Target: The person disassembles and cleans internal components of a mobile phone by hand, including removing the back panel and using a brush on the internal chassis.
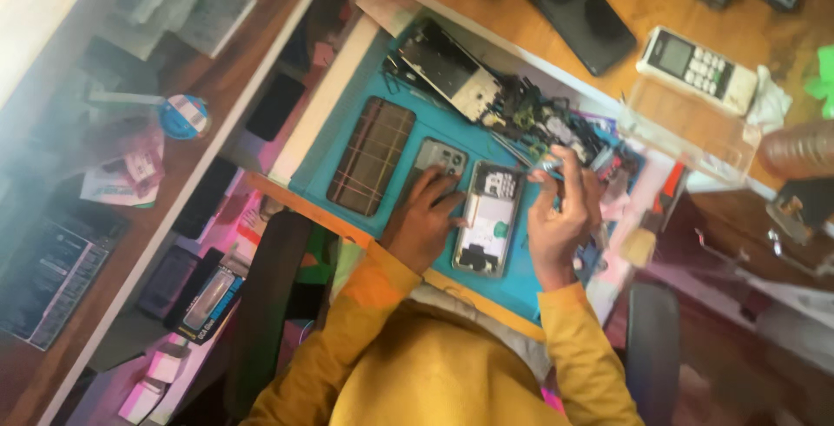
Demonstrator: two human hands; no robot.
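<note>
The opened phone (489,220) lies flat on the blue mat (352,122) between both hands — light, stiff, its bare innards likely fragile, best steadied by its edges — left hand (423,217) pressing its side, right hand (559,213) pinching a small tool.

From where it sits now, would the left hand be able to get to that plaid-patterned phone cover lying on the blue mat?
Probably yes. The left hand rests by the opened phone, and the plaid cover lies just beyond it on the blue mat, with only the grey back cover nearby and nothing lying across the way.
</note>
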